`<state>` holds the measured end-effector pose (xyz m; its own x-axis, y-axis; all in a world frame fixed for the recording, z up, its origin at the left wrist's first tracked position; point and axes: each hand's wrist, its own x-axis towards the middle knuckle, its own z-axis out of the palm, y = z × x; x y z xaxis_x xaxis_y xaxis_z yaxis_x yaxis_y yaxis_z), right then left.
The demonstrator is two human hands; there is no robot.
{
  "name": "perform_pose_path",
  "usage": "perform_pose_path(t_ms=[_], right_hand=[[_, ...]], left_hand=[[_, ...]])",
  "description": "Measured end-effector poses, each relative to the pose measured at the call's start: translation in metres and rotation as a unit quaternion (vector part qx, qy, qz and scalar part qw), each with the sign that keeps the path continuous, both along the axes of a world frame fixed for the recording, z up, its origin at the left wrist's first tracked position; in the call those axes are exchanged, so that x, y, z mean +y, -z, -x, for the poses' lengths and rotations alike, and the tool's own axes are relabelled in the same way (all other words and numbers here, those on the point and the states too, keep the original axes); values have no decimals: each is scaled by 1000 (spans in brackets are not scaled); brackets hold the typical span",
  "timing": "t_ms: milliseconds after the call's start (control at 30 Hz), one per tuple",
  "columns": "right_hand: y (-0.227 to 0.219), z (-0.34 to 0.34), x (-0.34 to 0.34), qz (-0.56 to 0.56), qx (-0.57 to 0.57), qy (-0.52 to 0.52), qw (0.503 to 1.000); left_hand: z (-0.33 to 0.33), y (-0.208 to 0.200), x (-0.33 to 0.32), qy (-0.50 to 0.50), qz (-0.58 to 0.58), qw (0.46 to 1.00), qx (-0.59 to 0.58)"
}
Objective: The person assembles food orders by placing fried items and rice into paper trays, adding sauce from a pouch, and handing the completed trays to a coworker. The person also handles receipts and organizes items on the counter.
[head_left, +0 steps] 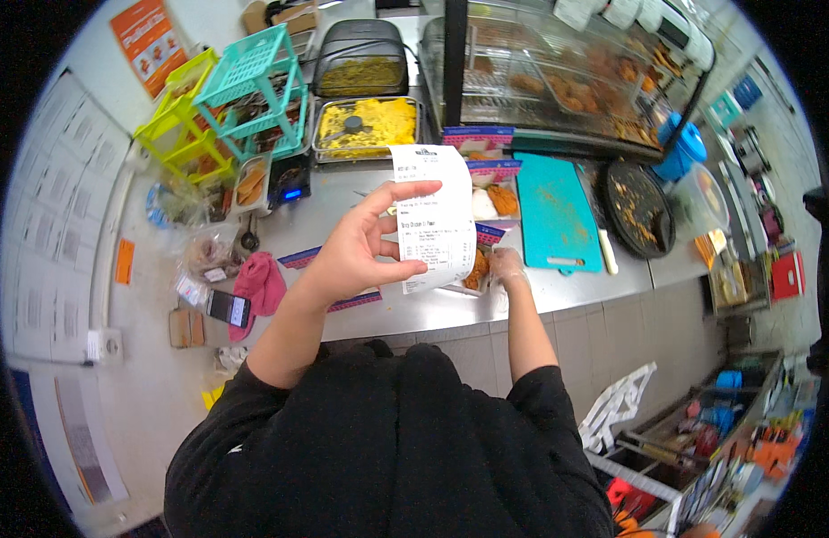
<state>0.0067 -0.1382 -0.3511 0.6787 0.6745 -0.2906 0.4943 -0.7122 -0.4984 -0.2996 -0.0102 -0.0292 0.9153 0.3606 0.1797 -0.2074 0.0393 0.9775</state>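
Observation:
My left hand (359, 247) is raised over the steel counter (432, 309) and pinches a long white paper receipt (429, 215) between thumb and fingers. Behind the receipt lies an open food box (478, 269) with fried pieces in it. My right hand (507, 266), in a clear plastic glove, rests at that box's right edge, touching it; whether it grips anything is hidden. A second open box (491, 193) with fried pieces and a white item sits just beyond.
A teal cutting board (554, 211) and a round dark pan (638, 208) lie to the right. A tray of yellow rice (367, 125), teal and yellow racks (239, 90), a small scale (290, 184), a pink cloth (260, 282) and a phone (228, 308) stand left. A glass food display (567, 76) is behind.

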Motion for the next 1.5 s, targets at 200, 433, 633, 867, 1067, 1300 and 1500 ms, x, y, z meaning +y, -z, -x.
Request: perform_pose_path(t_ms=[200,433,633,867,1067,1300,1500], right_hand=[[-5,45,-23,-11,-12,98,995],[34,164,-54,-127,-130,431,884],[59,201,-54,-610,107,618,483],[62,274,-119,-598,137,643,458],[84,427,-211,-285,-68,655,697],[42,676,-327,-245,-61,754,607],[-17,917,-434,-346,-163,907,176]], left_hand=[[8,-4,38,134,43,990,25],[35,4,83,201,94,975,4],[40,15,92,225,75,971,6],[24,3,51,285,50,957,2],[-5,24,-37,381,-1,924,-29],[34,54,-191,546,18,836,53],[125,59,-338,708,-68,703,21]])
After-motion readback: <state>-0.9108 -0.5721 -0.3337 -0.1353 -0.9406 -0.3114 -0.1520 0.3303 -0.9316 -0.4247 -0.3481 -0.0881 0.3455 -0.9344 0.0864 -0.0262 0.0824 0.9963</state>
